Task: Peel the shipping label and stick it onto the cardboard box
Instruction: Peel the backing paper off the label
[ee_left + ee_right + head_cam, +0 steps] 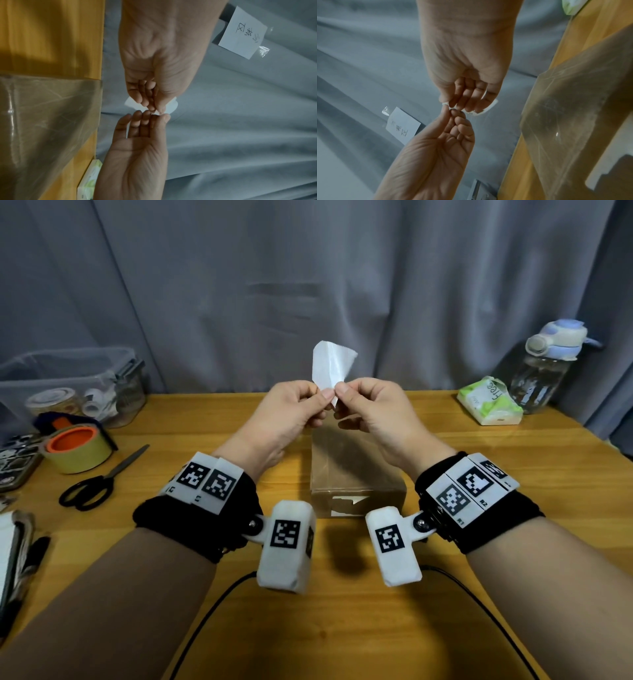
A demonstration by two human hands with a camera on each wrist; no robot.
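Two hands, left (291, 412) and right (370, 409), pinch a curled white paper label (330, 368), its lower edge hidden, above the brown cardboard box (352, 474).

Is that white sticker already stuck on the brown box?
No, both hands pinch the white label in the air above the cardboard box.

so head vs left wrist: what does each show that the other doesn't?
Head only: scissors, tape roll, clear bin, water bottle, both wrist rigs.

Left wrist only: the palm sides of both hands, and a handwritten note taped to the grey curtain.

Both: left hand and right hand pinching the white label above the cardboard box, plus the tissue pack.
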